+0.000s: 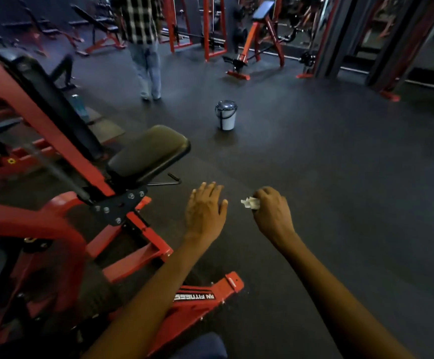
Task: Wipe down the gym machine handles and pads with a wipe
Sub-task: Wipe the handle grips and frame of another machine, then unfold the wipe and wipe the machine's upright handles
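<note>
Crumpled wipe (pixel 250 202) pinched in right hand (pixel 271 212) fingers (pixel 256 196).

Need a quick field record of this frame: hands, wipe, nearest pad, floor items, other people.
left hand: open, fingers spread, holds nothing, over the floor
right hand: grips a crumpled white wipe
nearest pad: black seat pad on the red machine, left of both hands, not touched
floor items: lidded white bucket standing upright ahead
other people: a person in a checked shirt standing beyond the machine
wiping contact: none now
</note>
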Motion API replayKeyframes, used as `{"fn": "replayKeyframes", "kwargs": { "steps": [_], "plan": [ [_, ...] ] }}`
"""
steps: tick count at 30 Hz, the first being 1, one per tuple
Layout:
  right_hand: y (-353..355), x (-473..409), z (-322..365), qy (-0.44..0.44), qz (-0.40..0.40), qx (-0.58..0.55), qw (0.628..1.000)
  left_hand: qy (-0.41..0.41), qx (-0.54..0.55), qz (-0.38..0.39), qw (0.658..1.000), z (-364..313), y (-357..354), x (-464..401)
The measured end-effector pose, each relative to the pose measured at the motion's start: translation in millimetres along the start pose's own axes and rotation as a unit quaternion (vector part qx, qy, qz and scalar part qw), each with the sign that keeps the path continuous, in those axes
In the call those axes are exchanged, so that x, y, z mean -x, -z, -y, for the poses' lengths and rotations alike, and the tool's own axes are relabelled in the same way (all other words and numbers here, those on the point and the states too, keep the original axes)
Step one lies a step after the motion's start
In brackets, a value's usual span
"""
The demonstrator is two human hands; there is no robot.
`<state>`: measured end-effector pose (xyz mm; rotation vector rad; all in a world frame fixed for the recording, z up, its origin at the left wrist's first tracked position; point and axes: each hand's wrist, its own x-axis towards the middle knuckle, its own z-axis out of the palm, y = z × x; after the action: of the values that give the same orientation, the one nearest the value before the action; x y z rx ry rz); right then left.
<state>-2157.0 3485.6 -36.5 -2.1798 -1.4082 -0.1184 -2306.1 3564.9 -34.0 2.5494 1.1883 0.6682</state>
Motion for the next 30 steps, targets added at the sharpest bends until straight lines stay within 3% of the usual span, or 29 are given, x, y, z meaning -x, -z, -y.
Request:
{"fn": "replayKeyframes", "kwargs": {
  "steps": [6,16,30],
  "plan": [
    [0.9,-50.6,-87.5,-0.025,-0.027,-0.012,0.999,-0.007,-0.022,0.047,0.999,-43.7,-58.3,-53.4],
    [-8.5,-252.1,-184.8,0.028,0.010,0.005,1.000,0.056,-0.039,0.081,0.994,-78.5,-125.7,-262.8],
    [-120.3,-538.5,-215.2,0.144,0.099,-0.071,0.982,0.217,-0.088,0.045,0.971,-28.2,-178.4,-507.2]
  ]
}}
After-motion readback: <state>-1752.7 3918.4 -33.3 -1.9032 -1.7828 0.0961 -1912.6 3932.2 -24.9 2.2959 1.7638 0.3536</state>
